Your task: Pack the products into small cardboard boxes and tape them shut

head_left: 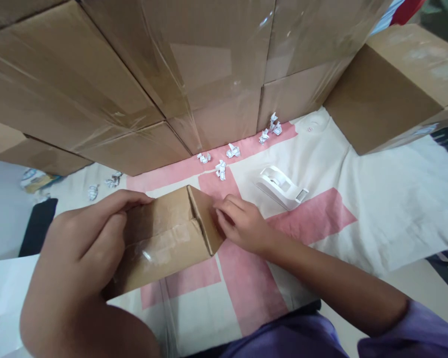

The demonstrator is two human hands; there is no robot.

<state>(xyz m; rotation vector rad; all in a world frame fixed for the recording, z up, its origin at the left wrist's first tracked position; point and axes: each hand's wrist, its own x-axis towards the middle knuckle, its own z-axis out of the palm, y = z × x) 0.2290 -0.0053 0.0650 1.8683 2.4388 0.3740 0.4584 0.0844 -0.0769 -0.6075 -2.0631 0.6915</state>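
Observation:
A small brown cardboard box (164,238) with clear tape along its upper seam is tilted in front of me. My left hand (93,238) grips its left end, the fingers curled over the far edge. At the box's right end, my right hand (242,221) has its thumb and fingertips pinched together against the end face. Whether a bit of tape sits between those fingertips is too small to tell. To the right of this hand lies a white tape dispenser (281,186) on the pink and white cloth (254,288).
Large taped cardboard boxes (212,74) form a wall at the back. Another carton (384,94) stands at the right. Crumpled paper bits (220,169) lie scattered along the wall's foot. White paper (7,288) is at the left edge.

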